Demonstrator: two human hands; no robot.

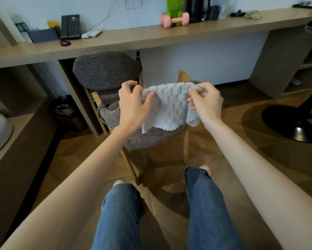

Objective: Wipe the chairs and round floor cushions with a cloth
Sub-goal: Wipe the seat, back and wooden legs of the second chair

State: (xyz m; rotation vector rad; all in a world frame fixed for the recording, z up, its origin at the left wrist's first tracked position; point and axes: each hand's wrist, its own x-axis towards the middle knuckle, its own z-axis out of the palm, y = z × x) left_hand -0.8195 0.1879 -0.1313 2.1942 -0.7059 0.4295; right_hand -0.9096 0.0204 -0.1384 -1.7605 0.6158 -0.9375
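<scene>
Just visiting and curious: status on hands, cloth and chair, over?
Left hand, right hand: each pinching top edge of grey cloth. Cloth hangs spread over woven chair seat. Nothing in the way.

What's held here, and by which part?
The cloth: left hand and right hand each grip a top corner, above the chair.

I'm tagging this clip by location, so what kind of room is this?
Probably a hotel room: a long built-in desk carries a corded desk phone and a black kettle, with a small lined bin beneath it and a woven chair in front.
</scene>
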